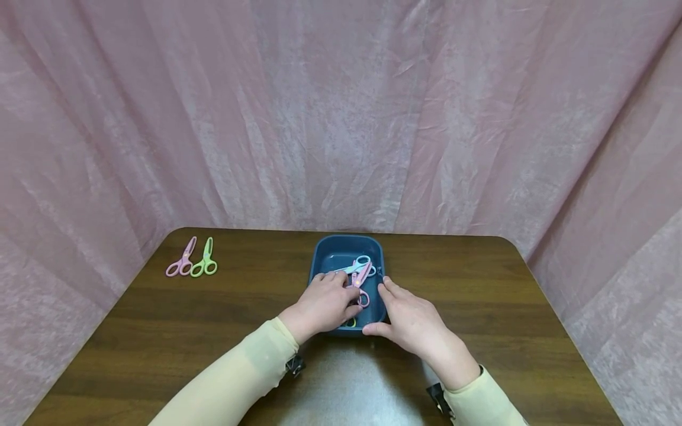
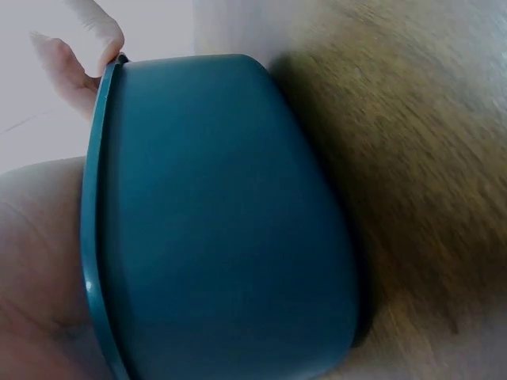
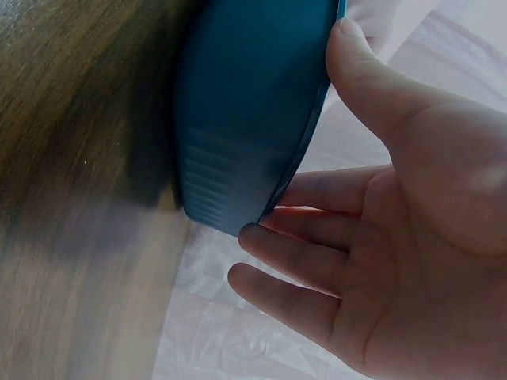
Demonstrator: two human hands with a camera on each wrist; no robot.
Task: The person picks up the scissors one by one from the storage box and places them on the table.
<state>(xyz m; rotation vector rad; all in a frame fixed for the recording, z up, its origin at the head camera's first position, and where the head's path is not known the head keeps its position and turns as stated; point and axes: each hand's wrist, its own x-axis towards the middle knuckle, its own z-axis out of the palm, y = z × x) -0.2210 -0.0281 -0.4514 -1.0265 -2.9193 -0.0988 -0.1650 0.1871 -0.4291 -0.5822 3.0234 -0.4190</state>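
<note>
A dark blue bin (image 1: 348,244) stands at the middle of the table. My left hand (image 1: 324,300) reaches over its left and near part, fingertips down among the scissors, thumb apart from the index finger. Pink scissors (image 1: 362,273) lie at those fingertips, and light blue scissors (image 1: 363,262) lie just beyond. Part of a yellow-green loop (image 1: 351,322) shows below the thumb. What the left fingers hold, if anything, I cannot tell. At the bin's right side, my right hand (image 1: 412,318) has its fingers extended along the wall, with its thumb (image 3: 360,67) touching the near rim.
Another pair of pink scissors (image 1: 185,258) and a pair of green scissors (image 1: 205,258) lie side by side at the table's far left. A pink curtain (image 1: 341,118) hangs behind the wooden table (image 1: 469,278).
</note>
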